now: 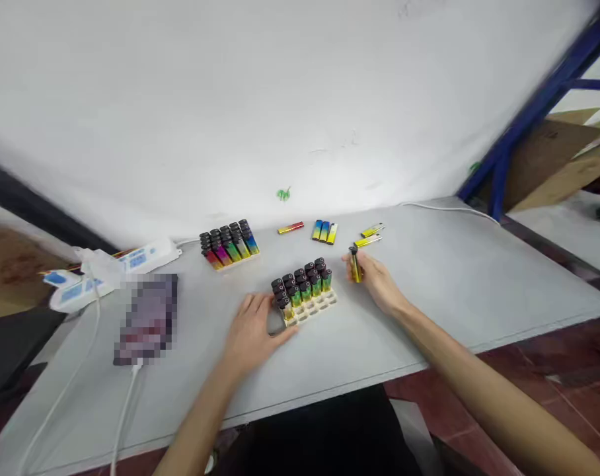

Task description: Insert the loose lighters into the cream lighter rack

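Pinched upright in my right hand (pixel 374 277) is a yellow lighter (pixel 355 266) with a black top, just right of a cream slotted rack (pixel 316 307). My left hand (pixel 250 330) grips the left end of that rack, its thumb along the front corner and its fingers toward the back. Green-yellow lighters (pixel 305 289) with black tops stand in the rack's rear rows and at its left end. Bare slots show along the front. Two yellow lighters (pixel 368 240) lie flat beyond my right hand.
Farther back stands a second rack of mixed-colour lighters (pixel 230 246). A red-yellow lighter (pixel 291 228) and several blue and yellow ones (pixel 324 231) lie near the wall. At left are power strips (pixel 82 291), a blurred-out phone-like object (pixel 149 317) and white cables (pixel 124 413).
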Available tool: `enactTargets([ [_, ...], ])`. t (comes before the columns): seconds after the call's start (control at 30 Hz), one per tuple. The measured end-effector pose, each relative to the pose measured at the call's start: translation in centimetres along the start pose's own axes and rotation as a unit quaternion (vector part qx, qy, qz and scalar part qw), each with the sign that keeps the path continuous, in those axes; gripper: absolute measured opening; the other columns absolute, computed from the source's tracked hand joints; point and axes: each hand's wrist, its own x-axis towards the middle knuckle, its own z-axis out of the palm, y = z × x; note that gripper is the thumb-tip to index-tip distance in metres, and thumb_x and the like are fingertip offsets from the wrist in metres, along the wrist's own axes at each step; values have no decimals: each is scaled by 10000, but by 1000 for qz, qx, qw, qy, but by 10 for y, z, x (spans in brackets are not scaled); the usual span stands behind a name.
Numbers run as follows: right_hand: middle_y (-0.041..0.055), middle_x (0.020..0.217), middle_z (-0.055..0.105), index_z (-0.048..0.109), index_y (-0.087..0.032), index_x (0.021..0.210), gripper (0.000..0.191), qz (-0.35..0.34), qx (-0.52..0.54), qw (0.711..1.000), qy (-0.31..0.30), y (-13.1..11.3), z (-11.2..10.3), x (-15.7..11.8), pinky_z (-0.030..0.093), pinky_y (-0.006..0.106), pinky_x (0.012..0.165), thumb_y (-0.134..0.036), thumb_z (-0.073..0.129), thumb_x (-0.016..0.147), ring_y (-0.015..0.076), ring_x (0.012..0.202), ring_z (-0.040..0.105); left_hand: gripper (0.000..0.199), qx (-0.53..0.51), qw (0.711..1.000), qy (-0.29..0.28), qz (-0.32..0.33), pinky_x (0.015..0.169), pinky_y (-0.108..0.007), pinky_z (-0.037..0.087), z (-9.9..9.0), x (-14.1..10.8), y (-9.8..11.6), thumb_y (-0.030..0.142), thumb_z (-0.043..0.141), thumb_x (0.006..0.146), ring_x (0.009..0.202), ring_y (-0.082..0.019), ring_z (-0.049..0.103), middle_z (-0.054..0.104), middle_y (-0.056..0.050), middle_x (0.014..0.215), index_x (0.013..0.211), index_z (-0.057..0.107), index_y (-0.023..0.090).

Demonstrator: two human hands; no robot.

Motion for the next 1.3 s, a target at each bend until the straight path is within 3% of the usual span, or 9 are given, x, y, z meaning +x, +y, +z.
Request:
enactTargets([
  [0.13,43,948,671,668,-208,928,327,-78,-149,986,-10,-27,-10,-23,448,329,758,-524,686,844,186,833,587,530,-8,1000,11,13,901,-461,472,3,0,-1,647,643,830,1061,-314,527,614,-92,1074,1087,584,188],
  [0.23,39,870,678,694,-208,943,290,-101,-160,981,-43,-51,-8,-38,455,324,700,-488,690,870,170,751,579,506,-19,1000,14,20,870,-450,477,3,0,-1,633,655,829,1042,-306,527,617,-82,1059,1076,585,198],
  [0.37,12,844,704,676,-222,997,217,-122,-155,976,-88,-74,9,-50,495,292,672,-401,715,881,160,758,635,511,-24,999,13,19,854,-447,477,2,0,-1,633,656,829,1032,-303,523,616,-80,1046,1073,586,189],
  [0.57,13,928,705,649,-215,999,133,-176,-227,950,-122,-64,46,-49,528,264,667,-230,716,886,135,742,656,529,-29,999,12,25,844,-441,474,2,0,1,648,635,839,1026,-297,514,609,-77,1030,1082,583,181],
  [0.73,29,1001,697,649,-219,1082,165,-192,-312,921,-133,-53,60,-47,533,292,686,-236,677,920,142,722,660,534,-29,999,15,23,838,-438,474,2,0,1,647,641,834,1028,-300,517,608,-72,1016,1092,582,184],
  [1.07,59,1030,730,688,-193,1065,132,-187,-397,883,-169,-75,48,-40,512,325,759,-212,635,945,204,875,692,509,-40,999,11,13,853,-443,475,0,0,1,633,667,816,1041,-306,528,625,-77,1042,1063,593,194],
  [1.2,34,971,756,685,-204,1084,171,-173,-349,907,-157,-83,43,-39,500,284,712,-275,665,930,165,794,692,497,-40,999,12,9,853,-442,476,0,0,1,629,675,809,1047,-310,529,627,-76,1044,1046,600,199],
  [1.3,-3,792,735,697,-215,966,190,-165,-337,923,-84,-87,31,-27,456,261,637,-371,590,969,137,656,643,495,-39,999,12,15,872,-444,472,1,0,1,633,669,815,1048,-307,526,626,-73,1039,1045,599,200],
])
